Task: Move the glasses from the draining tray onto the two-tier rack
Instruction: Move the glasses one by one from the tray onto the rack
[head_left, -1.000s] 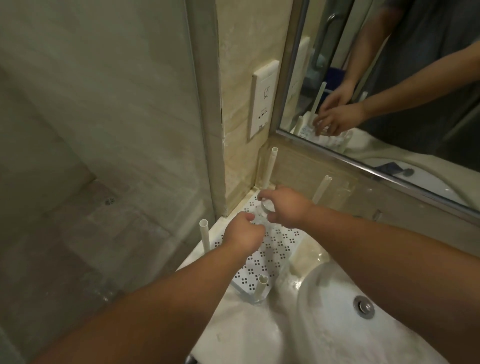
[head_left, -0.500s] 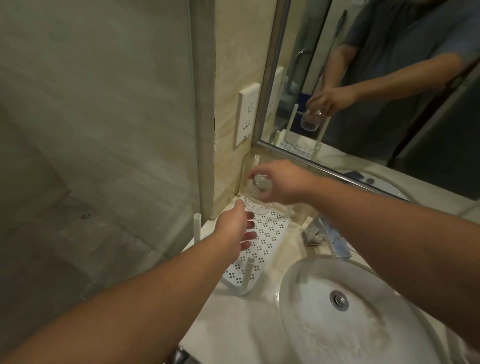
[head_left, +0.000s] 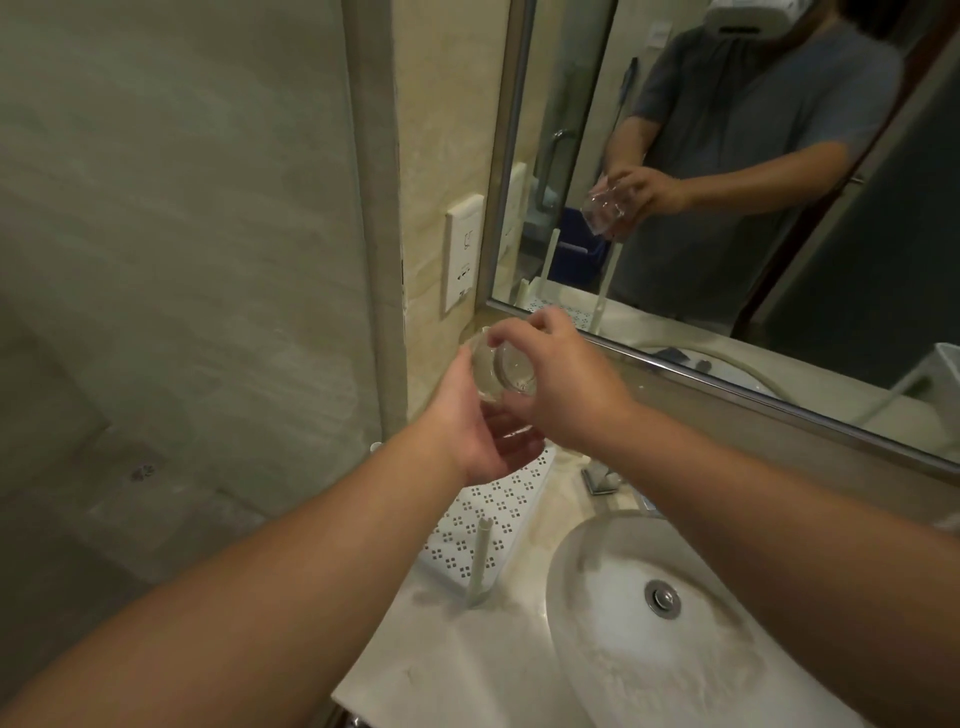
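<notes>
A clear drinking glass (head_left: 498, 370) is held on its side in the air above the counter's left end. My right hand (head_left: 566, 387) grips it from the right, fingers over its rim. My left hand (head_left: 480, 426) is under it, palm up, fingers spread and touching its lower side. Below the hands lies the white perforated draining tray (head_left: 488, 525) with white upright posts (head_left: 478, 564); its far part is hidden by my hands. No glass shows on the visible part of the tray. The two-tier rack is not clearly in view.
A round white basin (head_left: 691, 618) with a metal drain fills the counter's right side, with a chrome tap (head_left: 602, 475) behind it. A wall mirror (head_left: 727, 208) reflects a person holding the glass. A white wall socket (head_left: 462, 252) and a glass shower partition (head_left: 182, 260) stand on the left.
My right hand has lifted the glass off the tray and tipped it sideways. My left hand rose from the tray and came under the glass. The view has tilted upward.
</notes>
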